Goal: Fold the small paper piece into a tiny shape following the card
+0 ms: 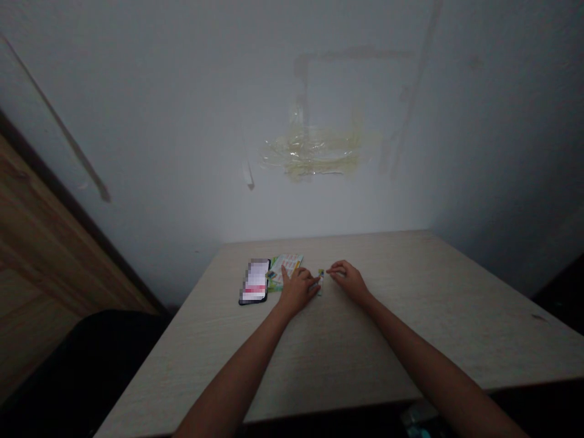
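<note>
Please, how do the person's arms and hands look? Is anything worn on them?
The left forearm and right forearm are bare, with no sleeve in view. The left hand and right hand have no glove; no watch, bracelet or ring shows, though dim light could hide a small one.

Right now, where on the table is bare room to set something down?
The pale wood-grain table is bare right of the right hand and along the near edge. Crowded: black-cased phone, green printed card, left hand, small green piece.

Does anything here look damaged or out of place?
Yes: the wall above the table bears a yellowed, crinkled patch of old tape and a faint rectangular outline, as if something was peeled off.
</note>
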Tool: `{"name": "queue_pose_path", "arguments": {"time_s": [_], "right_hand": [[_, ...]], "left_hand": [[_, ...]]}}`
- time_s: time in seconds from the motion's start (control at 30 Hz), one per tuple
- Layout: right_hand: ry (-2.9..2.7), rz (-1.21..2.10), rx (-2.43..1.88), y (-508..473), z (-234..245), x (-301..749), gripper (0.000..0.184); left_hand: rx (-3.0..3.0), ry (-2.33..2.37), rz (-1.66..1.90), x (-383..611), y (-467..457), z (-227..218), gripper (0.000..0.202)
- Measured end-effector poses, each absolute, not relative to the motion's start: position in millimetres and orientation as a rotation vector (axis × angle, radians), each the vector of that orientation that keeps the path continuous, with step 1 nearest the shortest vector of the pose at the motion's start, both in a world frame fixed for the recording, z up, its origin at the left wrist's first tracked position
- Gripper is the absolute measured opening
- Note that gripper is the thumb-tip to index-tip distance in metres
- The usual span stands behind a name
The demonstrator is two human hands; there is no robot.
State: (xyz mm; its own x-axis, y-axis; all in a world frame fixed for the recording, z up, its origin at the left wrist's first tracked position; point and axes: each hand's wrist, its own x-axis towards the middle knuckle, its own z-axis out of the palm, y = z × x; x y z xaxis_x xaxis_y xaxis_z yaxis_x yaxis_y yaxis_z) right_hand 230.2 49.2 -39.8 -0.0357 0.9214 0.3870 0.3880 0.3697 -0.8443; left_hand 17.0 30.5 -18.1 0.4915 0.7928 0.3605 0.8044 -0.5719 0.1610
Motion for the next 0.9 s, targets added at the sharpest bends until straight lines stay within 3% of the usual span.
{"name": "queue_pose_path", "arguments": {"time_s": [0.17, 0.9], "right_hand": [[-1.550, 0.807, -1.164, 54, -45, 228, 0.030], [-1.834, 0.447, -1.277, 47, -35, 215, 0.012]], "left_hand": [[-2.723, -1.432, -0.621, 18, 33, -21, 0.030], [-2.717, -1.429, -0.544, 17, 33, -18, 0.031]]}}
